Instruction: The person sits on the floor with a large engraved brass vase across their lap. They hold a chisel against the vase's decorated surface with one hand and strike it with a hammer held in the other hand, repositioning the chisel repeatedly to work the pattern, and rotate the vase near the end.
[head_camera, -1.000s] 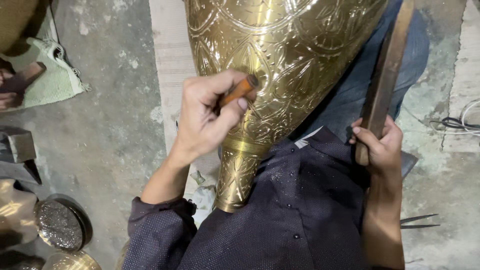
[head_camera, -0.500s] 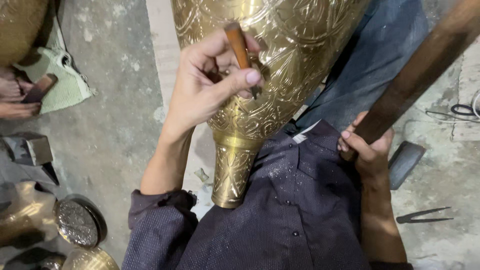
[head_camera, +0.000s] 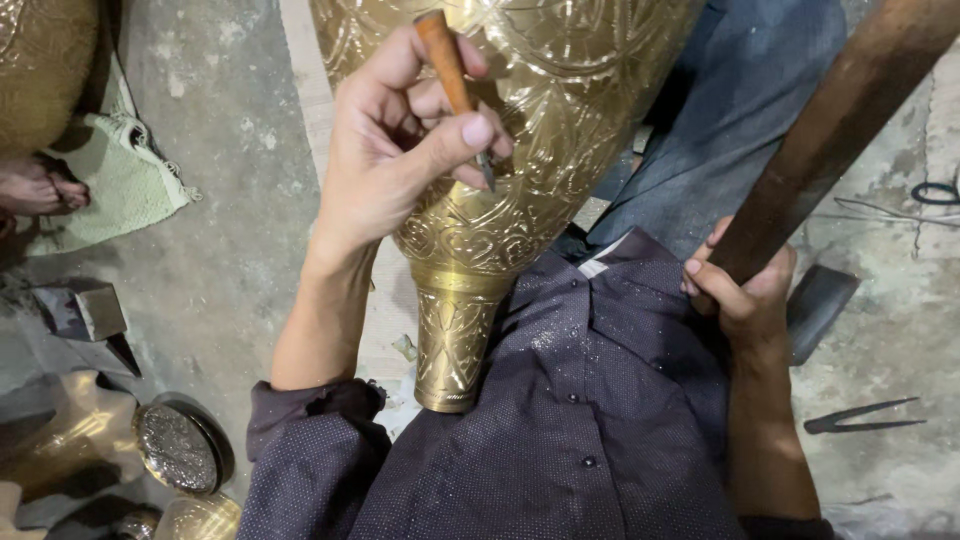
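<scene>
Head view shows the left hand (head_camera: 400, 160) pinching a wooden-handled steel chisel (head_camera: 455, 85) against the engraved, shiny brass vase (head_camera: 520, 130) lying across the lap, while the right hand (head_camera: 745, 290) clasps a long wooden mallet handle (head_camera: 830, 140); a tilted chisel tip could skid and scar the pattern.

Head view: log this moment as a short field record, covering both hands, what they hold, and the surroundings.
Left hand: pinches a wooden-handled engraving tool, tip on the vase
Right hand: grips a long wooden stick
Workpiece: engraved brass vase, narrow neck toward the person's dark shirt
Floor: concrete, green cloth, round metal pieces
</scene>
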